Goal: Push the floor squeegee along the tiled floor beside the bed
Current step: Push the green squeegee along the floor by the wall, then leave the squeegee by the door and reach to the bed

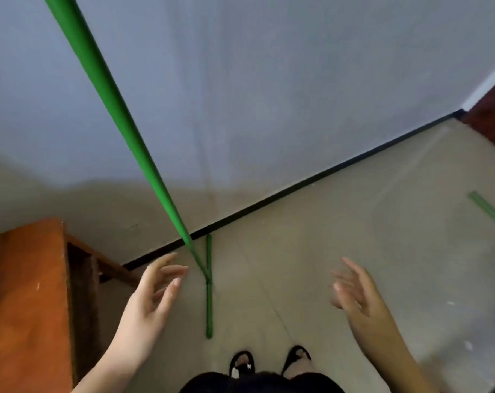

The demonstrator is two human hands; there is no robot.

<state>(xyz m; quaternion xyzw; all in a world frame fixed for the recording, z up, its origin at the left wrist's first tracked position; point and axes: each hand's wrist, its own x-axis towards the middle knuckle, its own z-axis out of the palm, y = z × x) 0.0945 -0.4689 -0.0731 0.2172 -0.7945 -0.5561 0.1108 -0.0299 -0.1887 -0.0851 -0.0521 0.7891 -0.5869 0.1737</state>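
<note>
Between both empty hands, nearer left hand (152, 290), stands squeegee (209, 285).

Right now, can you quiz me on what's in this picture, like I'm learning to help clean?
1. True or false: the left hand grips the squeegee handle.
2. Which colour is the squeegee head? A) red B) green C) blue
3. Fill in: the squeegee head rests on the ____ in front of the feet.

Key:
1. False. Both the left hand and the right hand are open and touch nothing; the handle leans toward the wall.
2. B, green.
3. Floor.
</note>
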